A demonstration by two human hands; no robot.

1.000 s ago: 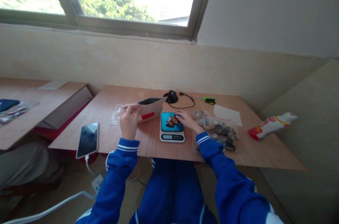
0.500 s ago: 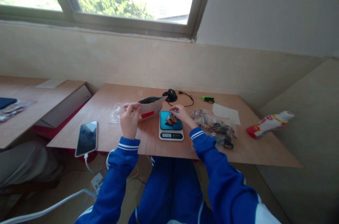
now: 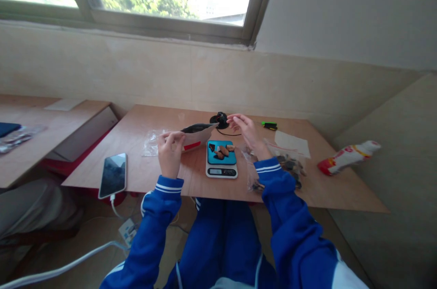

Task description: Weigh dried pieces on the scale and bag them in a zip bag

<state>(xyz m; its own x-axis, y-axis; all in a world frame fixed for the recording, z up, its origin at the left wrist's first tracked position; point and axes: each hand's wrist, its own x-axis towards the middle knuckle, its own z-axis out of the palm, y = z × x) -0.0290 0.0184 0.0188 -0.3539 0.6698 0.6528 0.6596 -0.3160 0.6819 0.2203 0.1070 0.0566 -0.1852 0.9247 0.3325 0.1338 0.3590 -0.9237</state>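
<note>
My left hand [image 3: 170,150] pinches the left edge of a pale pouch [image 3: 203,138] with a red label, its dark mouth gaping. Right of the pouch stands a small digital scale [image 3: 221,172] with a blue pan. Several brown and black stone-like pieces [image 3: 223,150] lie on that pan; their exact kind is unclear. My right hand [image 3: 246,129] is lifted beyond the scale on its right, fingers apart, with nothing visible in them. Under my right forearm, partly hidden, is a clear zip bag [image 3: 290,161] of similar pieces.
A black round-based device [image 3: 220,119] with a cable sits at the back. Near it lies a green-and-black tool [image 3: 269,125]. White paper [image 3: 292,143] and a red-and-white bottle [image 3: 348,158] are on the right, a plugged-in phone [image 3: 113,175] and clear plastic [image 3: 152,143] on the left.
My right hand has lifted away from the pan, up and to the right. A lighter brown piece now shows at the pan's right side. My left hand still holds the pouch.
</note>
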